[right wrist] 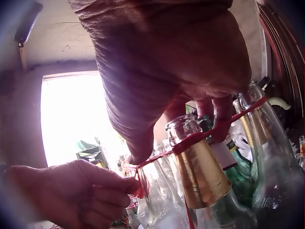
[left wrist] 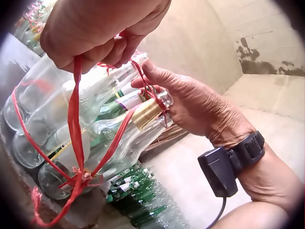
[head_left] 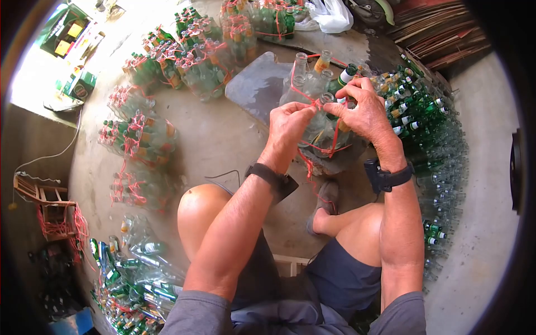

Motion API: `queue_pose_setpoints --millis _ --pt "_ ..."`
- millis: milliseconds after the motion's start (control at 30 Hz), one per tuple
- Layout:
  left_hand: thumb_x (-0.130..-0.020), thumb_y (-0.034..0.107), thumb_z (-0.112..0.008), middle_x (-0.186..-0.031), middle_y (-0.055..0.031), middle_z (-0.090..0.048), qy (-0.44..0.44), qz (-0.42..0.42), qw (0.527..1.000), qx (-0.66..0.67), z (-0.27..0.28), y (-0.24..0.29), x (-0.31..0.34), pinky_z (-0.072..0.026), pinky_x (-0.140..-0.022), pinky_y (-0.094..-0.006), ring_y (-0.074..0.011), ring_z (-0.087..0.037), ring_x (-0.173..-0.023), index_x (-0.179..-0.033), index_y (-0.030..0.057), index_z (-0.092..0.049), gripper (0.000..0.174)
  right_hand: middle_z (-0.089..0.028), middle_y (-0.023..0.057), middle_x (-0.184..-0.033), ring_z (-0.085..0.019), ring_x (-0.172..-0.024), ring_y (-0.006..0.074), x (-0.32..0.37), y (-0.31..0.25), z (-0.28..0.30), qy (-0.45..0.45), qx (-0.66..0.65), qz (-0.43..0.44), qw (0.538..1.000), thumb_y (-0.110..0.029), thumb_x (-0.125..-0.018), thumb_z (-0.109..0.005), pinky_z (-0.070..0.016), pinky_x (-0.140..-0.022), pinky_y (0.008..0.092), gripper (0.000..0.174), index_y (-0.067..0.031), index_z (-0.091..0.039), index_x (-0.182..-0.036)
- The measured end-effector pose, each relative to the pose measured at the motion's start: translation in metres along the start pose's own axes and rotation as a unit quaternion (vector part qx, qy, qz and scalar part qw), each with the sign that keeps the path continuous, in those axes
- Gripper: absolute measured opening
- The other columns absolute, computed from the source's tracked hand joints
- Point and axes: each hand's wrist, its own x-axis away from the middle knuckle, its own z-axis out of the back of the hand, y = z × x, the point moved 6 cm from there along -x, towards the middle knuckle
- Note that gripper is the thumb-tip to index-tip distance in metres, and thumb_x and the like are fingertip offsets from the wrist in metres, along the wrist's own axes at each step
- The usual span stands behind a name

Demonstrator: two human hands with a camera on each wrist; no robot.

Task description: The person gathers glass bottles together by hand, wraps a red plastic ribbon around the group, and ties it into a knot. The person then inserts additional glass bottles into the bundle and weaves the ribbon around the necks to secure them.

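A bundle of clear and green bottles [head_left: 320, 82] stands before the person, with red twine [head_left: 335, 139] around the necks and sides. My left hand [head_left: 287, 134] pinches the twine at the near edge of the necks; a taut strand runs down from its curled fingers [left wrist: 97, 52] to a knot [left wrist: 78, 179] low on the bundle. Beside it, my right hand [head_left: 365, 114] arches over the necks, its thumb at the twine close to the left fingertips and its other fingers [right wrist: 220, 117] bent round the strand behind a gold-foiled bottle [right wrist: 200, 176]. The right palm hides some necks.
Tied bottle bundles [head_left: 204, 70] stand at the back and left. Loose green and clear bottles [head_left: 416, 117] crowd the right side, and more lie in a heap [head_left: 137, 279] at lower left. A wooden stool [head_left: 56, 204] with red twine stands far left; a white bag [head_left: 332, 15] lies behind.
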Motion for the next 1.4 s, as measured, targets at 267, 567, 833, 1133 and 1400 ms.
queue_pose_setpoints --millis 267,567,833,1133,1400 --pt "-0.087 0.023 -0.080 -0.083 -0.0005 -0.064 0.013 0.028 0.999 -0.031 0.008 0.002 -0.017 -0.0348 -0.053 -0.0286 -0.0086 -0.047 -0.061 -0.106 -0.0010 -0.079 0.031 -0.062 0.0126 -0.129 -0.065 -0.114 0.0316 0.000 -0.002 0.004 0.001 -0.015 0.000 1.000 -0.049 -0.075 -0.091 -0.0476 -0.104 0.0462 0.050 -0.0104 -0.078 -0.103" --pt "-0.085 0.017 -0.079 -0.078 -0.0040 -0.072 0.002 -0.082 0.996 -0.036 0.010 0.009 -0.023 -0.0481 -0.061 -0.0289 -0.0109 -0.060 -0.069 -0.099 -0.0022 -0.083 0.024 -0.071 0.0103 -0.116 -0.065 -0.117 0.0315 -0.005 -0.051 0.029 0.057 0.036 0.184 0.981 -0.023 -0.088 -0.076 -0.0491 -0.099 0.0466 0.022 -0.0079 -0.077 -0.104" --pt "-0.084 0.029 -0.086 -0.076 -0.0066 -0.075 0.140 -0.065 0.981 -0.119 0.008 0.001 -0.023 -0.0518 -0.065 -0.0316 -0.0106 -0.063 -0.070 -0.093 -0.0038 -0.082 0.035 -0.073 0.0202 -0.096 -0.072 -0.094 0.0359 -0.038 -0.051 -0.017 -0.155 -0.095 0.102 0.978 -0.013 -0.094 -0.054 -0.0550 -0.087 0.0460 0.026 -0.0005 -0.074 -0.106" --pt "-0.083 0.042 -0.084 -0.072 -0.0190 -0.076 0.166 -0.025 0.970 -0.178 0.013 -0.001 -0.022 -0.0572 -0.069 -0.0418 -0.0288 -0.076 -0.069 -0.088 0.0016 -0.083 0.041 -0.070 0.0100 -0.088 -0.065 -0.084 0.0195 -0.049 -0.054 -0.021 -0.298 -0.143 0.049 0.942 -0.006 -0.095 -0.049 -0.0539 -0.080 0.0356 0.028 0.0018 -0.072 -0.109" --pt "-0.090 0.038 -0.079 -0.058 -0.0076 -0.067 0.153 -0.048 0.970 -0.184 0.011 -0.005 -0.028 -0.0478 -0.056 -0.0376 -0.0122 -0.058 -0.056 -0.072 -0.0041 -0.075 0.046 -0.069 0.0076 -0.085 -0.063 -0.080 0.0167 -0.052 -0.054 -0.025 -0.345 -0.139 0.047 0.927 -0.005 -0.093 -0.048 -0.0532 -0.077 0.0343 0.031 0.0022 -0.072 -0.111"
